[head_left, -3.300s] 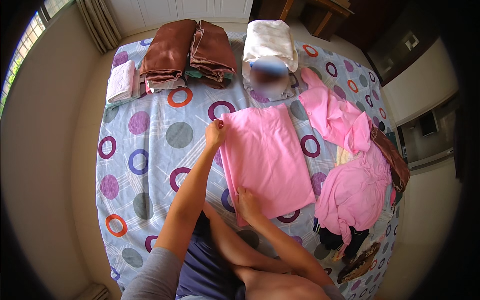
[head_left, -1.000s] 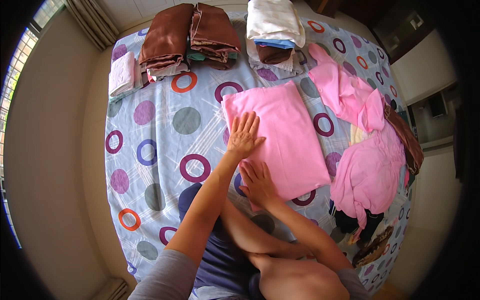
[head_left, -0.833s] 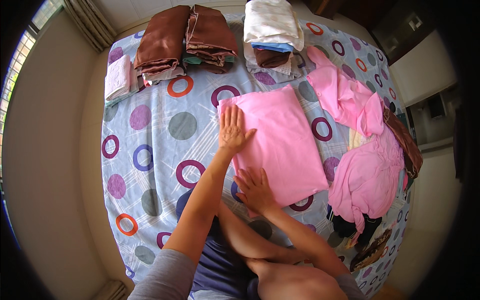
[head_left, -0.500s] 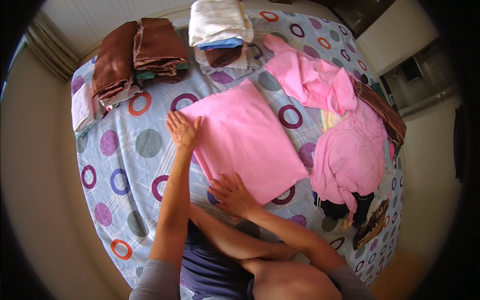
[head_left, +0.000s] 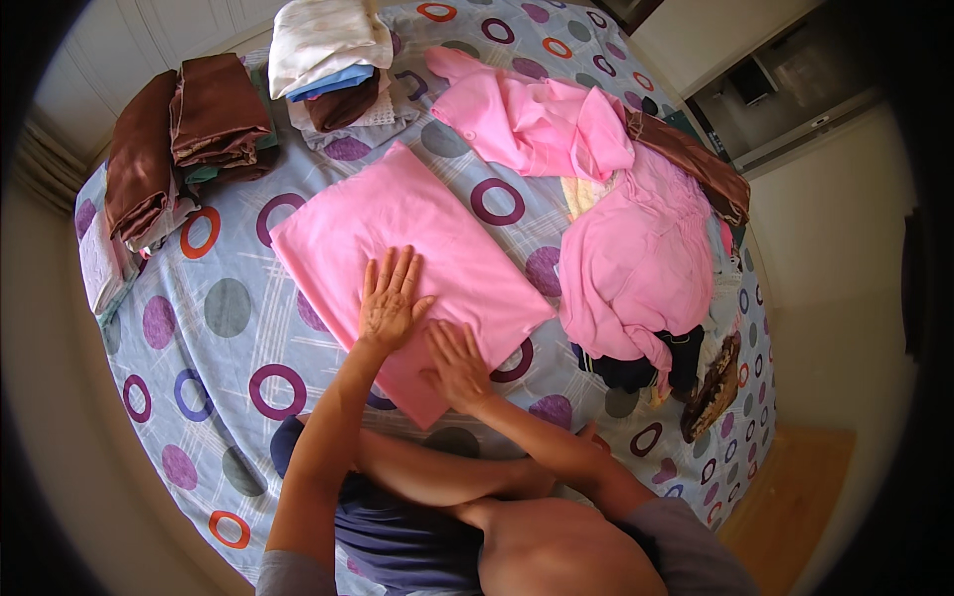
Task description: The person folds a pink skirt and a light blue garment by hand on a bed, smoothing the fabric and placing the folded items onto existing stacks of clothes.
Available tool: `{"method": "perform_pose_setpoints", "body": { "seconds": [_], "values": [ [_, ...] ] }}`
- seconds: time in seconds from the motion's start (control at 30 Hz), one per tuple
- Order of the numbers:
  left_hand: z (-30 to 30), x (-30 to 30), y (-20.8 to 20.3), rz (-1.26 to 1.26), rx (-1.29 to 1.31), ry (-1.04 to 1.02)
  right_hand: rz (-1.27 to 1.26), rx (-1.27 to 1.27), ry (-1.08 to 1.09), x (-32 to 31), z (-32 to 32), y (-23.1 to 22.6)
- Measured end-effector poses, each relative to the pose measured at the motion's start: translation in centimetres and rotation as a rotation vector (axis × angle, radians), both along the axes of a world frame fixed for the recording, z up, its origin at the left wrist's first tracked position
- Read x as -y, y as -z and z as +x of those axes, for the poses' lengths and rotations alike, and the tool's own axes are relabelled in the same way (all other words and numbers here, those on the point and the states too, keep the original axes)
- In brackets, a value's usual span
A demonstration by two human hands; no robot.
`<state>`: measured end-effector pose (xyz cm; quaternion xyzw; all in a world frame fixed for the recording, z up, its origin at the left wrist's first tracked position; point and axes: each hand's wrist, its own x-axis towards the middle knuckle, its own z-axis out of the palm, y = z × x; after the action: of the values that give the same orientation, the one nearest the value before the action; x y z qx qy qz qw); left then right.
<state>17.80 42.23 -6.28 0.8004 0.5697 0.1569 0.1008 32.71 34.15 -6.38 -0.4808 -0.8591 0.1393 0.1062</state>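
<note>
A pink cloth (head_left: 437,223), folded into a flat rectangle, lies at a slant on the patterned bedsheet (head_left: 224,368) in front of me. My left hand (head_left: 391,303) rests flat on its near part, fingers spread and pointing away from me. Just to the right, my right hand (head_left: 459,368) lies on the cloth near its close corner, with fingers stretched out. Neither hand grips anything. Parts of the cloth's near end are covered by my hands.
Folded brown cloths (head_left: 214,114) lie at the far left, beside a stack topped by a white folded cloth (head_left: 328,45). On the right is a loose heap of pink clothes (head_left: 636,253), with a long brown cloth (head_left: 696,164) along its far side. My crossed legs (head_left: 566,546) are near.
My left hand has moved from the cloth's left edge onto its near middle. My right hand has shifted onto the cloth's near corner. The whole view has swung to the right.
</note>
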Motion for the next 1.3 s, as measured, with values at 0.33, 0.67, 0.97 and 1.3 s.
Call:
{"method": "perform_pose_setpoints", "body": {
  "seconds": [0.33, 0.67, 0.97, 1.3],
  "values": [
    [1.0, 0.7, 0.5, 0.242, 0.04, 0.049, 0.312, -0.138, 0.586, -3.6, 12.1, -1.6],
    [8.8, 8.7, 0.6, -0.015, -0.027, 0.559, -0.027, -0.495, 0.687, -4.0, 14.2, 0.1],
    [9.5, 8.5, 3.0, -0.011, -0.072, 0.376, -0.053, -0.474, 0.654, -4.8, 14.2, -0.8],
    [5.7, 5.2, -1.2, -0.764, 0.671, 0.307, 0.148, -0.419, 0.644, -5.0, 13.5, -0.3]
  ]
}}
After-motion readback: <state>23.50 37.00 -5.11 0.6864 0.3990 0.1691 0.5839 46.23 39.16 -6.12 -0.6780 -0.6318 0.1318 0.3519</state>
